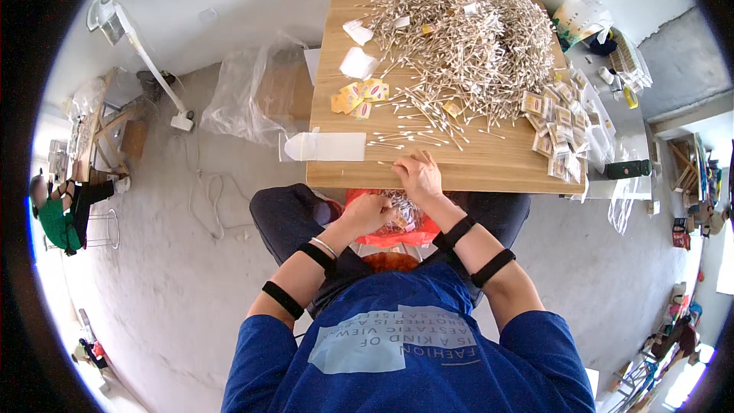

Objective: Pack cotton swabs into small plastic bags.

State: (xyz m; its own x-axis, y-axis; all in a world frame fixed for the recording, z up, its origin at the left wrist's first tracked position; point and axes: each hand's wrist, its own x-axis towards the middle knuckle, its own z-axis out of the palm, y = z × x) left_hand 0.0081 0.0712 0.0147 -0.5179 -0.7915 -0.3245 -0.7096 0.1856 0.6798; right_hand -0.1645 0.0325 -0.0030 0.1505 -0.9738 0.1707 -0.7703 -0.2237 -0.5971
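Note:
My left hand (365, 216) is closed above my lap, beside a red plastic bag (417, 235) with cotton swabs (403, 210) in it. Whatever its fingers hold, if anything, is hidden. At the near edge of the wooden table (489, 172), my right hand (420, 177) has its fingers bent together; what is in them is too small to make out. Just beyond it, loose cotton swabs (413, 135) lie scattered in front of a large heap of cotton swabs (474, 42).
Left of the swabs lie a white box (336, 147), yellow cards (359, 97) and white sheets (358, 63). Small clear packets (562, 122) are piled at the table's right. A clear plastic bag (245, 99) hangs left of the table. Someone in green (60, 218) sits far left.

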